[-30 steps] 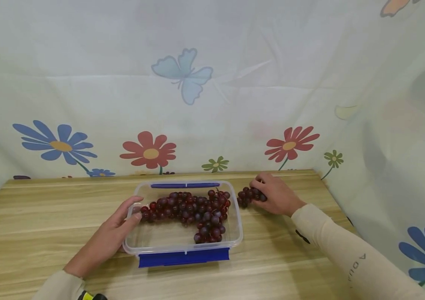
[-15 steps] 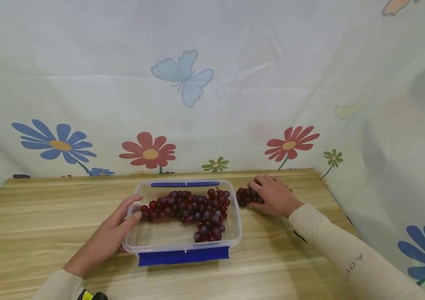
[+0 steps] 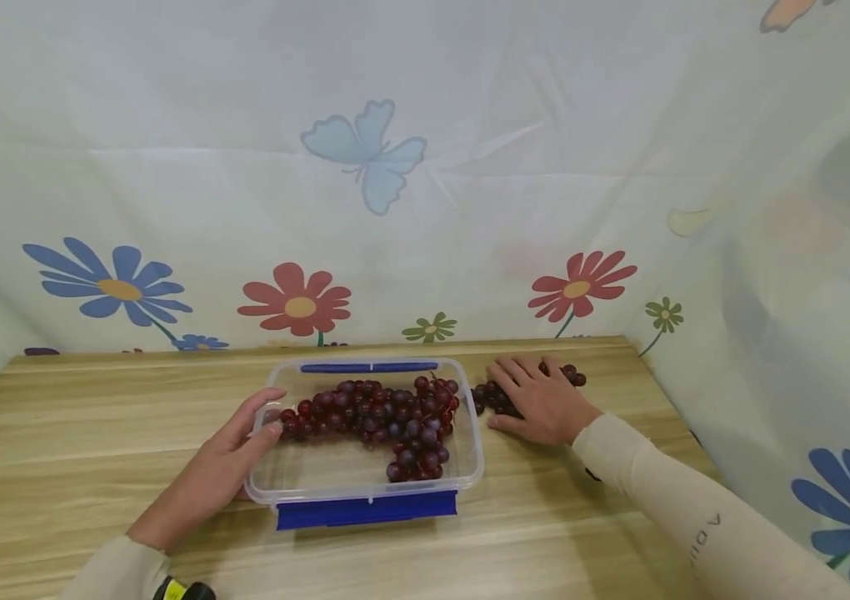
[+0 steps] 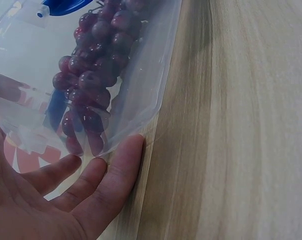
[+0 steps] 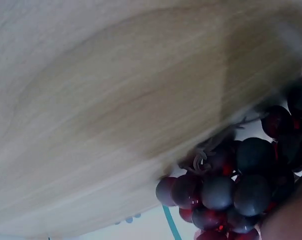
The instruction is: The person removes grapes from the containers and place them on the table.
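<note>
A clear plastic food container (image 3: 327, 482) with blue latches sits on the wooden table. In it lies a large bunch of dark red grapes (image 3: 372, 415). My left hand (image 3: 218, 467) rests against its left side, thumb and forefinger over the rim; in the left wrist view the other fingers (image 4: 118, 175) touch the outer wall. To the right of the container, my right hand (image 3: 541, 404) lies spread over a smaller bunch of grapes (image 3: 496, 398). Grapes show at both ends of it, the middle hidden under the palm. The right wrist view shows this bunch (image 5: 231, 190) close up.
The wooden table (image 3: 95, 442) reaches back to a white cloth (image 3: 170, 108) printed with flowers and a butterfly. A cloth wall (image 3: 785, 292) closes off the right side. The container's front latch flap (image 3: 368, 510) hangs down outside it.
My right hand has gone from gripping the small bunch to lying spread over it, and grapes now show beyond its fingers on the far right. The left hand and container have stayed put.
</note>
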### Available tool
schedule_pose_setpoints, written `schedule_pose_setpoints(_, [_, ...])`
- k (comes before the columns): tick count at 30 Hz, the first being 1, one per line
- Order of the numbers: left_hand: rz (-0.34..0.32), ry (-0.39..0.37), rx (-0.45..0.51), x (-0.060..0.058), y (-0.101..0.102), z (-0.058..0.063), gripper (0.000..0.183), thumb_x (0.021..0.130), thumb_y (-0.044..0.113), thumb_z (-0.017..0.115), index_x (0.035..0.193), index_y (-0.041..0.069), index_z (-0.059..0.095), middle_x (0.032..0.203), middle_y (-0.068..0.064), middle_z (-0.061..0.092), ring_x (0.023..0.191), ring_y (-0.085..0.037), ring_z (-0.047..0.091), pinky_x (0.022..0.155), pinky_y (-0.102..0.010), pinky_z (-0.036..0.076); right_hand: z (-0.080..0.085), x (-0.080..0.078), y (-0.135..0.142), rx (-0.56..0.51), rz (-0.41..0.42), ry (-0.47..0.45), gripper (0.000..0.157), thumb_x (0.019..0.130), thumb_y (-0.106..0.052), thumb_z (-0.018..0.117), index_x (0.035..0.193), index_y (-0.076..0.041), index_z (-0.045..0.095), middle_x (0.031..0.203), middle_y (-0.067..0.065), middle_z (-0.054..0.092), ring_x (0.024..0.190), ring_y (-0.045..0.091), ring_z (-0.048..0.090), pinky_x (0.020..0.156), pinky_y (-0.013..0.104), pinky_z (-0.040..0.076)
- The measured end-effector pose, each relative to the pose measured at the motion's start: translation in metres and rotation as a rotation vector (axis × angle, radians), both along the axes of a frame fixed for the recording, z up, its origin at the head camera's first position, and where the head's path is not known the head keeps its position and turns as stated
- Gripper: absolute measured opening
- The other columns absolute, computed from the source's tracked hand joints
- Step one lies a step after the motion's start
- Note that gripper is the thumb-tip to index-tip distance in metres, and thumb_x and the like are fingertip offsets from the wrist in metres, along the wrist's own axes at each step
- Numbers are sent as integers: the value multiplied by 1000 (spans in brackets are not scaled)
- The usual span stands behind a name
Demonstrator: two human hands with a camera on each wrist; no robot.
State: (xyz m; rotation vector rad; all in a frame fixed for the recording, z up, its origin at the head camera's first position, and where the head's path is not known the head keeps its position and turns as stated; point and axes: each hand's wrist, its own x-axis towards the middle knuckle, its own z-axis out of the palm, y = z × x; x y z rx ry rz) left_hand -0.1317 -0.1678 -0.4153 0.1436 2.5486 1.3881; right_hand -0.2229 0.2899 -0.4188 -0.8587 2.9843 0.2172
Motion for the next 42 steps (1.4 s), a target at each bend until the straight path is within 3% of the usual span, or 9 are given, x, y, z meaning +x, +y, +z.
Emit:
schedule_pose_setpoints(5, [1,2,-4,2,0,2,56,111,54,39,162,36,25,166,-24,36,149,-59,35,109,-80,34,7,0,4,-58,1,-21,81,103,-64,48,165,-15,28,173,10,29,159,36,29,127,70,13])
schedule_pose_setpoints(13, [0,9,4,1,0,2,56,111,54,39,162,37,25,166,-23,37,149,-57,36,110,-80,33,14,4,15,-61,-84,6,81,104,-63,47,166,-15,27,174,10,27,161,36,25,126,72,11])
schedule_pose_setpoints(21, [-10,20,2,0,1,2,55,111,53,39,162,37,25,166,-23,36,149,-57,36,110,-80,32,18,4,17,-102,-72,-13,80,105,-63,45,167,-17,24,175,8,24,162,36,21,126,73,8])
schedule_pose_setpoints(31, [-1,7,-2,0,2,1,56,110,54,40,162,36,26,166,-23,37,149,-56,37,111,-78,33,38,3,29,-105,-74,-34,82,105,-63,45,168,-16,20,176,8,17,163,37,16,126,73,7])
schedule_pose_setpoints(42, [-7,17,2,0,0,1,58,111,53,39,163,33,25,166,-24,36,148,-58,36,109,-79,34,59,-2,39,-181,-79,-80,82,106,-60,46,168,-17,15,177,9,12,164,39,10,127,70,1])
